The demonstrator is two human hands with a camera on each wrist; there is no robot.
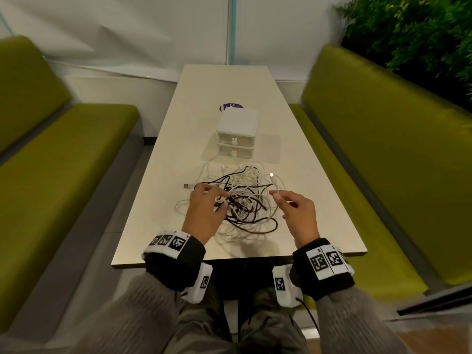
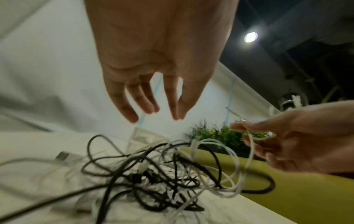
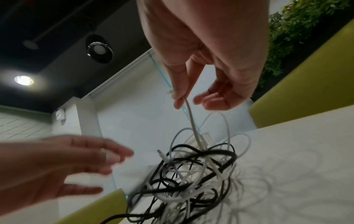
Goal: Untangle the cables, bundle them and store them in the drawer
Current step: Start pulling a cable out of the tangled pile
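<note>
A tangle of black and white cables (image 1: 245,200) lies on the pale table (image 1: 306,226) in front of me. My left hand (image 1: 217,199) hovers over the tangle's left side; in the left wrist view its fingers (image 2: 132,112) hang straight and hold nothing. My right hand (image 3: 184,101) pinches a white cable (image 3: 192,121) between thumb and forefinger near its plug end and holds it above the pile. A grey USB plug (image 1: 188,186) sticks out at the left. Behind the cables stands a small white drawer unit (image 1: 237,129), both drawers closed.
Green benches (image 1: 63,175) (image 1: 383,149) run along both sides of the narrow table. A round purple sticker (image 1: 231,106) lies behind the drawer unit. A plant wall (image 1: 421,34) rises at the back right. The table's near edge (image 1: 240,260) is just under my wrists.
</note>
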